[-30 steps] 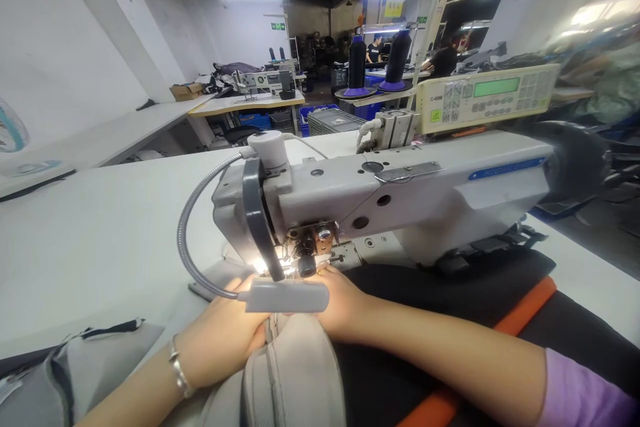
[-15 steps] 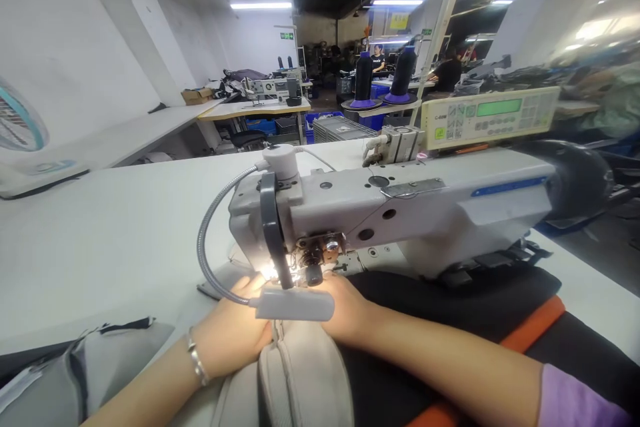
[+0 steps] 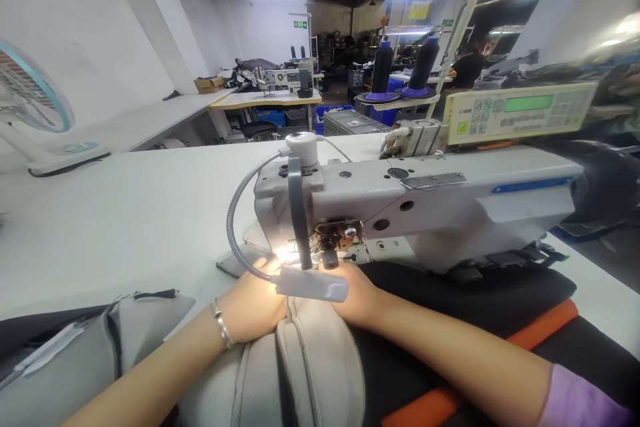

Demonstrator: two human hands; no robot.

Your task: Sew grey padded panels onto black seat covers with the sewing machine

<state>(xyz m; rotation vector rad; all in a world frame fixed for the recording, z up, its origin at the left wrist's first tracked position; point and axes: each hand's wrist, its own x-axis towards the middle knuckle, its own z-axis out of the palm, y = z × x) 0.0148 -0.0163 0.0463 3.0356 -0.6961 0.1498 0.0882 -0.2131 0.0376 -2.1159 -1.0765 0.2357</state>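
Observation:
Beneath the head of a sewing machine (image 3: 350,197), both my hands grip a light grey, stitched fabric piece (image 3: 327,360). My left hand (image 3: 253,307), wearing a silver bracelet (image 3: 221,323), presses on its left side, with the fingers bent toward the lit needle area. On the other side, my right hand (image 3: 357,297) curls over the fabric close to the presser foot. A grey lamp (image 3: 313,283) on a flexible neck hides some fingertips and the exact stitching point. Black fabric with an orange band (image 3: 543,327) lies under my right forearm.
A control panel (image 3: 520,113) and two black thread spools (image 3: 383,70) stand behind the machine. Grey fabric pieces (image 3: 65,360) lie at the left front. A fan (image 3: 33,93) stands at the far left, and another sewing machine (image 3: 283,80) is on a table farther back.
The camera view has turned slightly left and down, so the machine and hands appear farther right and higher. Both hands keep their hold on the grey fabric near the needle.

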